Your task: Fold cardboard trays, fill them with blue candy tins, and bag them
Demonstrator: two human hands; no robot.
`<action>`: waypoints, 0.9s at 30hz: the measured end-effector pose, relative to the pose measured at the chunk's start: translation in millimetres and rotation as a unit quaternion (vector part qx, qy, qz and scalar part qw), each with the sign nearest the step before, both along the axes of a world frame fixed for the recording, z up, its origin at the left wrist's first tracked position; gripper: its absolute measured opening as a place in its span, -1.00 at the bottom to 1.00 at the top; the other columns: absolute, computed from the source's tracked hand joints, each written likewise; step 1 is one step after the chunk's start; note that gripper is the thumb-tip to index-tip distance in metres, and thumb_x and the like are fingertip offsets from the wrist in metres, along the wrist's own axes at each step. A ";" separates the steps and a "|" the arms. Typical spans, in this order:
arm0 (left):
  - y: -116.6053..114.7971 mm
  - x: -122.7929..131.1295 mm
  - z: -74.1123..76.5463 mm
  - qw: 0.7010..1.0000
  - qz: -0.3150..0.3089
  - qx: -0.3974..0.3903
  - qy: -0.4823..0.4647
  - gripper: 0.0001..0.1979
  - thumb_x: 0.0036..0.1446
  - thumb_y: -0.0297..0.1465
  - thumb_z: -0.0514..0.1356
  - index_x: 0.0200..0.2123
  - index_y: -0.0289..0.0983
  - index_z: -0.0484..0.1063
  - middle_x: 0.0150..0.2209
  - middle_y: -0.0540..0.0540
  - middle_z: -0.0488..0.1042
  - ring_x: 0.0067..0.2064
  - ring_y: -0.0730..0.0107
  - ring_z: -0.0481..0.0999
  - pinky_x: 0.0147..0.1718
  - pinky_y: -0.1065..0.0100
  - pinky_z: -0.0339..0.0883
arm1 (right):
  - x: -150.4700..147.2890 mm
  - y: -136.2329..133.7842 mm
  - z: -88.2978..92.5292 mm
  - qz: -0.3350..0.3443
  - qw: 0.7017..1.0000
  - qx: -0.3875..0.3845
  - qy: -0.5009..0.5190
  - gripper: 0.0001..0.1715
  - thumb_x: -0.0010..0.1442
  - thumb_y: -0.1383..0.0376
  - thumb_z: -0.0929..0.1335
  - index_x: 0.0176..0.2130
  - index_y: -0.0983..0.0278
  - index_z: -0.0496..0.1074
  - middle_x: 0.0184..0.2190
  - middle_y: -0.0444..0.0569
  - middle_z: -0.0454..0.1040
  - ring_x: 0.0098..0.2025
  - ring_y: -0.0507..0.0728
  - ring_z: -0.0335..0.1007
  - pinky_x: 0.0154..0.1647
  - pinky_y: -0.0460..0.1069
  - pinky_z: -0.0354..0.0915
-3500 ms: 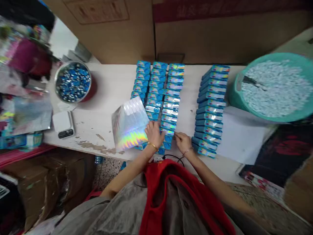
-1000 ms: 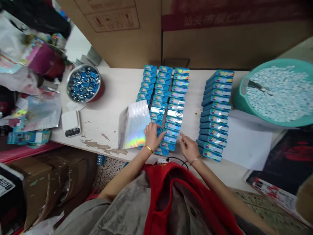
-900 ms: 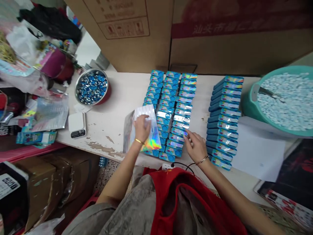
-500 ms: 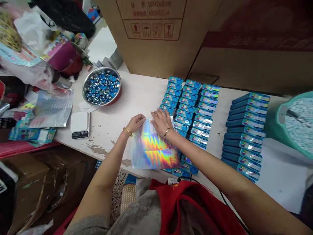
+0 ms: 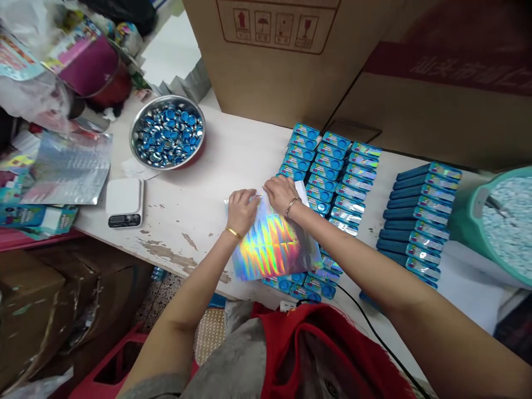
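Observation:
A stack of shiny holographic pouches (image 5: 272,246) lies on the white table (image 5: 224,155), partly over rows of small blue tins (image 5: 328,166). My left hand (image 5: 242,206) rests on the pouches' top left corner with bent fingers pinching the edge. My right hand (image 5: 281,193) presses on the top edge just beside it, fingers curled onto the pouch. Both wrists wear gold bangles. A separate row of blue tins (image 5: 419,213) stands to the right.
A metal bowl of blue caps (image 5: 167,133) sits at the back left, a small white scale (image 5: 124,202) beside it, and foil sheets (image 5: 68,174) further left. A teal basin of white pieces (image 5: 494,227) is at right. Cardboard boxes (image 5: 291,61) line the back.
My right hand has crossed from the blue tins to the pouches' top edge beside my left hand. The pouch stack has slid toward me, and my view has swung left.

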State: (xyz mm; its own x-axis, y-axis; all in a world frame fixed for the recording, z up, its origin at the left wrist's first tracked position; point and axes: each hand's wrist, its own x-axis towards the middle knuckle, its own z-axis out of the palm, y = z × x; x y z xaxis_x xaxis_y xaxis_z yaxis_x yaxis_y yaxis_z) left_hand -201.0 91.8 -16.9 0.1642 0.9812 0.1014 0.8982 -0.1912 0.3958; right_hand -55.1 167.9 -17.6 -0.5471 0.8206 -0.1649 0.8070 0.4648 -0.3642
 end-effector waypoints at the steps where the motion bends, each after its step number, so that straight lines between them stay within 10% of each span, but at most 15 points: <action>1: -7.4 3.9 4.9 1.000 0.001 -0.005 -0.003 -0.82 0.23 -0.39 0.04 -0.24 -0.18 0.44 -0.01 -0.17 0.43 0.00 0.14 0.32 -0.04 0.10 0.10 | 0.1 2.6 -1.7 -0.001 1.000 0.002 -0.002 -0.58 0.34 0.28 0.08 -0.22 0.32 0.44 -0.22 0.12 0.44 -0.10 0.25 0.18 -0.14 0.09 -0.04; 7: -73.0 32.5 56.1 0.982 0.110 -0.018 -0.154 -0.88 0.20 -0.30 0.11 -0.37 -0.20 0.34 -0.33 -0.08 0.47 -0.22 0.28 0.43 -0.12 0.17 0.20 | 14.1 -6.3 3.9 -0.018 0.995 0.031 0.095 -0.57 0.33 0.21 0.13 0.04 0.35 0.35 -0.01 0.16 0.37 0.07 0.26 0.11 0.07 0.14 -0.04; 12: -104.2 65.2 83.8 0.848 0.289 -0.037 -0.442 -0.82 0.07 -0.28 0.24 -0.40 -0.21 0.30 -0.42 0.01 0.38 -0.35 0.42 0.40 -0.30 0.35 0.28 | 60.8 -90.0 35.2 -0.209 0.900 -0.080 0.374 -0.26 0.32 -0.06 -0.06 -0.01 0.31 0.39 -0.09 0.09 0.42 0.00 0.17 0.27 0.02 0.07 0.16; 17: -130.5 116.9 82.2 0.749 0.289 -0.139 -0.579 -0.76 -0.06 -0.30 0.32 -0.46 -0.25 0.30 -0.49 0.06 0.38 -0.41 0.50 0.39 -0.35 0.43 0.25 | 116.5 -200.0 51.4 -0.334 0.762 -0.288 0.475 -0.36 0.13 -0.21 0.20 -0.24 0.24 0.45 -0.39 -0.07 0.47 -0.30 0.11 0.37 -0.21 0.02 0.27; 21: -157.6 152.8 63.7 0.735 0.249 -0.237 -0.584 -0.75 -0.13 -0.32 0.35 -0.51 -0.27 0.31 -0.57 0.10 0.33 -0.51 0.56 0.30 -0.46 0.48 0.16 | 152.0 -250.8 49.7 -0.410 0.731 -0.254 0.484 -0.54 0.05 -0.09 0.36 -0.52 0.23 0.35 -0.57 -0.16 0.36 -0.44 0.05 0.26 -0.30 -0.02 0.23; 27: -163.4 174.6 46.6 0.746 0.234 -0.260 -0.567 -0.76 -0.16 -0.33 0.34 -0.54 -0.27 0.31 -0.58 0.09 0.32 -0.51 0.56 0.29 -0.46 0.47 0.15 | 187.9 -266.7 31.8 -0.502 0.704 -0.195 0.463 -0.46 0.04 -0.18 0.30 -0.41 0.24 0.38 -0.50 -0.14 0.37 -0.41 0.05 0.27 -0.31 -0.03 0.23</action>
